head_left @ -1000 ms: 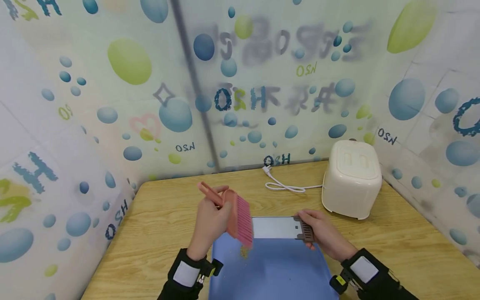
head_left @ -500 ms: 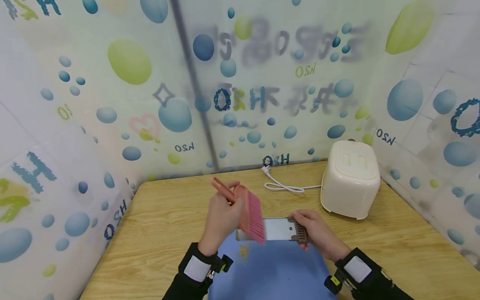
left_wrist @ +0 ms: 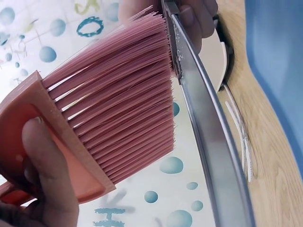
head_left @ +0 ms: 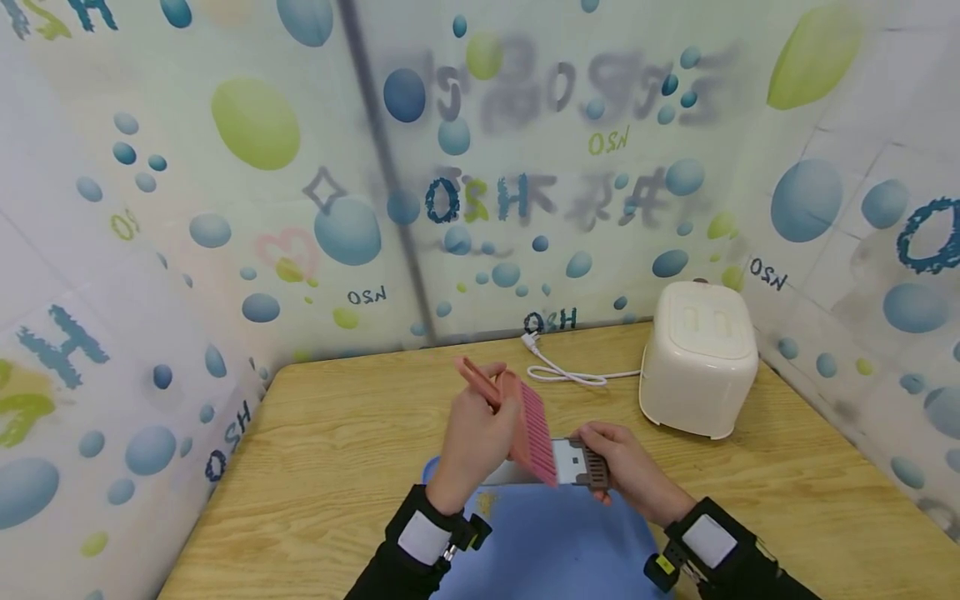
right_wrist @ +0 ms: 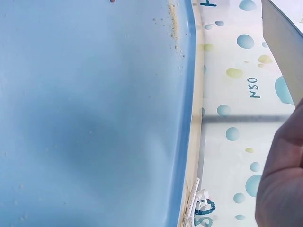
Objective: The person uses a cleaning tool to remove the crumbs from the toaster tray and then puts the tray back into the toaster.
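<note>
My left hand (head_left: 480, 437) holds a pink brush (head_left: 536, 433) by its handle, thumb pressed on its back. The bristles (left_wrist: 118, 90) meet a flat metal crumb tray (head_left: 572, 461) near its brown slotted end. That end is pinched between thumb and fingers of my right hand (head_left: 630, 462). Brush and left hand cover part of the crumb tray in the head view. Below is a large blue tray (head_left: 562, 550) with a small pile of yellowish crumbs (head_left: 487, 502) near its far left side. In the left wrist view, bits cling to the crumb tray (left_wrist: 208, 113) close to the bristles.
A cream toaster (head_left: 701, 358) stands at the back right of the wooden table (head_left: 352, 433). Its white cord and plug (head_left: 577, 377) lie to its left. A printed curtain (head_left: 480, 167) hangs behind the table and along its sides.
My left hand has moved the brush rightward along the crumb tray, from its far end towards the brown end. The right hand has shifted slightly left, still gripping it.
</note>
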`<state>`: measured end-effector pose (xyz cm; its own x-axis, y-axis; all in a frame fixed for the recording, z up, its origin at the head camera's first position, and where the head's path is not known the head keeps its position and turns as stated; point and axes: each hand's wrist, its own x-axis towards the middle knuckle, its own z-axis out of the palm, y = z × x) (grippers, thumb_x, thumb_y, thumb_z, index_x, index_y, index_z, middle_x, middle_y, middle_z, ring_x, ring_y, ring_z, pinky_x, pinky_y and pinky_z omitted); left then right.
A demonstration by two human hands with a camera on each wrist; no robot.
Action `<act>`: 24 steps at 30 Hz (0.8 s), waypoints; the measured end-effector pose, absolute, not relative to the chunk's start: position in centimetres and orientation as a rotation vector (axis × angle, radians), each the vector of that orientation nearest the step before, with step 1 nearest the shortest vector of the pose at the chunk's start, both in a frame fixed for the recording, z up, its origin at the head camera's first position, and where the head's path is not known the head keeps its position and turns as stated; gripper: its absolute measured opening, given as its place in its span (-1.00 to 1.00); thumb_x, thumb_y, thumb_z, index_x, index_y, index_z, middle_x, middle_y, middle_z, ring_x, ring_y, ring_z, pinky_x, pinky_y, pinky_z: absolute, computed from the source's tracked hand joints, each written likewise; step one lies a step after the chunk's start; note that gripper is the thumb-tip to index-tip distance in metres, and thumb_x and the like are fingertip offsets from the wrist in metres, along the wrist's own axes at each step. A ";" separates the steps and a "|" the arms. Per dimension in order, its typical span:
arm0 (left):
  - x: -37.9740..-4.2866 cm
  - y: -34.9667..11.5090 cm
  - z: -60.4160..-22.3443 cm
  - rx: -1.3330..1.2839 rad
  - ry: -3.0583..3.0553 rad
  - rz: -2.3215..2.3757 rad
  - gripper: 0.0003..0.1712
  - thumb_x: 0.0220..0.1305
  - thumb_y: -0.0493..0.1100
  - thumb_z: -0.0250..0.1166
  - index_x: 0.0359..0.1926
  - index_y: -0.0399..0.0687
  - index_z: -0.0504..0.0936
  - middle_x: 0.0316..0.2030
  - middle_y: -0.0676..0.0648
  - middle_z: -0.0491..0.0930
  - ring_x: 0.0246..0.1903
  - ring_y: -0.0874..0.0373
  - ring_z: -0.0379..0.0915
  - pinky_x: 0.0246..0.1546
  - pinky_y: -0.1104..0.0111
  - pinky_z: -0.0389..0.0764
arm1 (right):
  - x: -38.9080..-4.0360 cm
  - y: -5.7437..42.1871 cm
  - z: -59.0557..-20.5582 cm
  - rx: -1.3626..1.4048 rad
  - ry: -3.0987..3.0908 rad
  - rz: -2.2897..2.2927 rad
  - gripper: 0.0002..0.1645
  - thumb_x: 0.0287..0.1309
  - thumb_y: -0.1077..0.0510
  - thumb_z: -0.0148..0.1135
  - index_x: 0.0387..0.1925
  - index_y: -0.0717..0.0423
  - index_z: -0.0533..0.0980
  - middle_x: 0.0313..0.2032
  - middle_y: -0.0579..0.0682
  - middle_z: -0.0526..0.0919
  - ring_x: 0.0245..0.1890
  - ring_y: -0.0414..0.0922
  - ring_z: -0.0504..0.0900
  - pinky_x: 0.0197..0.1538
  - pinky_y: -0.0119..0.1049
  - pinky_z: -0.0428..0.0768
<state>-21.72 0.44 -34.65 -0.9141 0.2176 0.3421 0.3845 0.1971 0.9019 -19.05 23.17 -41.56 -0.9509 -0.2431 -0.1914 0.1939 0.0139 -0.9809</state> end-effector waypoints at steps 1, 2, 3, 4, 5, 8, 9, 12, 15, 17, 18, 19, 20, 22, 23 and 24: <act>-21.7 0.6 -34.7 -0.590 -2.317 -1.824 -0.54 0.46 -0.19 0.15 0.28 -0.33 0.49 -0.21 -0.22 0.70 -0.52 0.20 0.60 -0.68 0.41 0.54 | -19.0 23.2 -41.6 -0.052 1.988 -2.011 -0.46 0.63 -0.04 -0.22 0.14 0.36 0.43 -0.31 0.05 0.59 -0.65 -0.20 0.50 -0.61 -0.39 0.50; -21.6 0.7 -34.8 -0.587 -2.319 -1.834 -0.53 0.46 -0.19 0.16 0.29 -0.33 0.49 -0.18 -0.23 0.70 -0.48 0.18 0.63 -0.65 0.41 0.57 | -19.0 23.2 -41.6 -0.055 1.985 -2.013 -0.46 0.63 -0.05 -0.21 0.14 0.36 0.43 -0.31 0.05 0.59 -0.65 -0.20 0.50 -0.61 -0.39 0.50; -21.6 0.8 -34.9 -0.583 -2.321 -1.840 -0.53 0.46 -0.19 0.16 0.29 -0.33 0.49 -0.16 -0.24 0.70 -0.45 0.17 0.64 -0.63 0.40 0.58 | -19.0 23.2 -41.6 -0.056 1.984 -2.014 -0.46 0.63 -0.05 -0.21 0.13 0.35 0.43 -0.32 0.05 0.59 -0.65 -0.20 0.50 -0.61 -0.39 0.50; -21.6 1.0 -35.0 -0.577 -2.323 -1.843 -0.53 0.45 -0.20 0.16 0.29 -0.33 0.49 -0.18 -0.25 0.70 -0.46 0.17 0.64 -0.63 0.41 0.57 | -19.0 23.2 -41.6 -0.057 1.983 -2.016 -0.46 0.63 -0.05 -0.21 0.13 0.35 0.43 -0.32 0.05 0.59 -0.66 -0.20 0.50 -0.61 -0.39 0.50; -21.6 1.1 -35.0 -0.573 -2.322 -1.855 -0.52 0.45 -0.19 0.17 0.30 -0.33 0.49 -0.18 -0.25 0.70 -0.45 0.17 0.64 -0.63 0.41 0.58 | -19.0 23.2 -41.6 -0.058 1.983 -2.019 -0.46 0.62 -0.06 -0.20 0.13 0.35 0.43 -0.32 0.05 0.59 -0.66 -0.20 0.50 -0.61 -0.39 0.50; -21.5 1.4 -35.1 -0.556 -2.341 -1.860 -0.51 0.44 -0.18 0.17 0.31 -0.30 0.49 -0.27 -0.23 0.71 -0.55 0.20 0.59 -0.71 0.43 0.50 | -18.9 23.1 -41.6 -0.061 1.980 -2.027 -0.44 0.62 -0.08 -0.18 0.13 0.35 0.43 -0.33 0.05 0.59 -0.66 -0.20 0.49 -0.62 -0.39 0.50; -21.4 1.5 -35.1 -0.556 -2.346 -1.857 -0.51 0.44 -0.19 0.16 0.31 -0.29 0.49 -0.29 -0.21 0.71 -0.57 0.22 0.57 -0.72 0.44 0.48 | -18.9 23.1 -41.5 -0.063 1.979 -2.028 -0.45 0.62 -0.07 -0.19 0.13 0.36 0.43 -0.33 0.05 0.59 -0.66 -0.21 0.49 -0.62 -0.39 0.50; -21.4 1.8 -35.2 -0.565 -2.352 -1.856 -0.51 0.43 -0.19 0.16 0.31 -0.29 0.49 -0.27 -0.21 0.71 -0.56 0.23 0.57 -0.70 0.45 0.48 | -18.8 23.1 -41.4 -0.071 1.976 -2.032 -0.45 0.62 -0.06 -0.20 0.13 0.36 0.44 -0.34 0.05 0.60 -0.67 -0.21 0.49 -0.62 -0.39 0.50; -21.3 2.0 -35.3 -0.576 -2.348 -1.863 -0.52 0.43 -0.22 0.16 0.30 -0.29 0.49 -0.16 -0.22 0.70 -0.46 0.22 0.61 -0.61 0.44 0.55 | -18.7 23.1 -41.3 -0.078 1.975 -2.031 -0.46 0.62 -0.06 -0.20 0.11 0.34 0.46 -0.36 0.04 0.60 -0.67 -0.21 0.49 -0.61 -0.39 0.51; -21.3 2.0 -35.4 -0.569 -2.351 -1.872 -0.52 0.42 -0.22 0.15 0.30 -0.28 0.49 -0.12 -0.22 0.69 -0.44 0.21 0.61 -0.61 0.44 0.55 | -18.7 23.1 -41.3 -0.081 1.979 -2.028 -0.46 0.62 -0.06 -0.19 0.10 0.34 0.46 -0.35 0.04 0.59 -0.66 -0.20 0.50 -0.61 -0.39 0.51; -21.4 2.0 -35.4 -0.564 -2.357 -1.871 -0.52 0.42 -0.21 0.16 0.30 -0.27 0.49 -0.11 -0.21 0.69 -0.44 0.22 0.61 -0.61 0.43 0.55 | -18.7 23.1 -41.3 -0.080 1.981 -2.026 -0.46 0.62 -0.07 -0.18 0.11 0.33 0.46 -0.35 0.05 0.59 -0.66 -0.20 0.50 -0.61 -0.39 0.52; -21.4 2.1 -35.5 -0.556 -2.366 -1.869 -0.52 0.42 -0.21 0.15 0.30 -0.26 0.49 -0.11 -0.20 0.69 -0.44 0.22 0.61 -0.61 0.44 0.55 | -18.7 23.1 -41.3 -0.077 1.983 -2.024 -0.45 0.61 -0.08 -0.18 0.11 0.33 0.46 -0.35 0.05 0.59 -0.65 -0.19 0.50 -0.60 -0.39 0.52; -21.4 2.1 -35.5 -0.550 -2.371 -1.869 -0.52 0.42 -0.21 0.15 0.30 -0.25 0.50 -0.11 -0.20 0.69 -0.45 0.23 0.60 -0.61 0.44 0.54 | -18.7 23.2 -41.3 -0.074 1.984 -2.023 -0.45 0.61 -0.08 -0.17 0.12 0.33 0.46 -0.34 0.05 0.58 -0.65 -0.19 0.50 -0.60 -0.39 0.52; -21.4 2.0 -35.6 -0.544 -2.376 -1.870 -0.52 0.42 -0.21 0.16 0.31 -0.26 0.49 -0.14 -0.20 0.69 -0.48 0.23 0.59 -0.64 0.44 0.52 | -18.7 23.2 -41.3 -0.069 1.985 -2.022 -0.45 0.61 -0.08 -0.17 0.14 0.33 0.45 -0.33 0.05 0.58 -0.64 -0.19 0.50 -0.60 -0.39 0.53; -21.4 2.0 -35.6 -0.541 -2.379 -1.869 -0.52 0.42 -0.20 0.16 0.30 -0.26 0.49 -0.18 -0.19 0.70 -0.51 0.23 0.57 -0.65 0.44 0.51 | -18.7 23.3 -41.3 -0.067 1.983 -2.023 -0.45 0.61 -0.08 -0.17 0.14 0.33 0.45 -0.33 0.05 0.58 -0.64 -0.18 0.50 -0.60 -0.39 0.53; -21.4 2.0 -35.6 -0.536 -2.379 -1.876 -0.51 0.42 -0.21 0.16 0.31 -0.27 0.49 -0.21 -0.19 0.70 -0.53 0.23 0.56 -0.66 0.44 0.49 | -18.6 23.3 -41.3 -0.067 1.983 -2.024 -0.45 0.61 -0.07 -0.18 0.14 0.33 0.45 -0.33 0.05 0.58 -0.64 -0.19 0.50 -0.60 -0.39 0.52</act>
